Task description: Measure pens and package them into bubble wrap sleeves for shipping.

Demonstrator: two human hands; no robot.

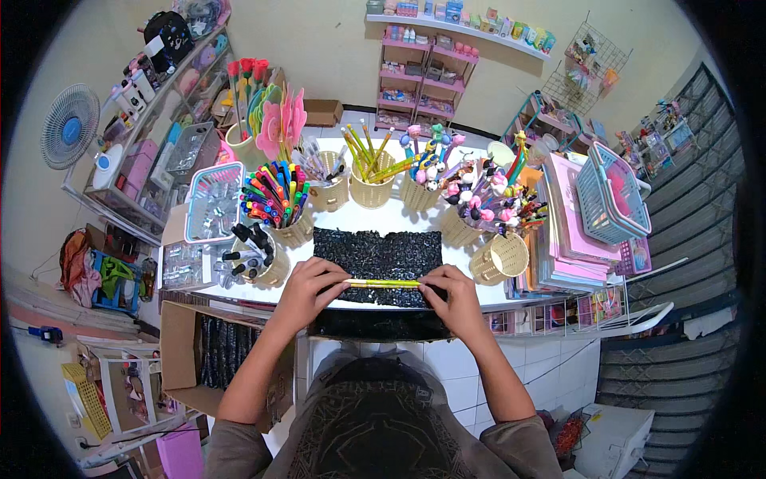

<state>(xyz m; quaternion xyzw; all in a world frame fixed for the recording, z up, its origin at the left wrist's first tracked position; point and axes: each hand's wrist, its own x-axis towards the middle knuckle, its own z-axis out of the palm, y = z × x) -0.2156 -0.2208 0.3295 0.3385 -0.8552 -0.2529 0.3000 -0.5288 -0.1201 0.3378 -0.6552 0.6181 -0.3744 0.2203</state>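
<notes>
My left hand (pixel 312 291) and my right hand (pixel 450 298) pinch opposite ends of a slim yellow-green pencil (pixel 386 284). It lies level from side to side; whether it is one pencil or a pair side by side I cannot tell. Directly beneath is a rectangular black bumpy sheet (pixel 377 254), apparently bubble wrap, spread on the white tabletop (pixel 302 239). Similar yellow-green pencils (pixel 366 152) stand in a cream perforated plastic cup (pixel 372 190) behind the sheet. A cup of black markers (pixel 254 254) is just left of my left hand.
Cups of coloured felt-tip pens (pixel 275 194) and figure-topped pens (pixel 479 194) curve around the sheet. At right are a tilted cream cup (pixel 499 260), stacked books (pixel 577 209) and a blue basket (pixel 613 191). A cardboard box (pixel 179 353) holding black wrap sits below left.
</notes>
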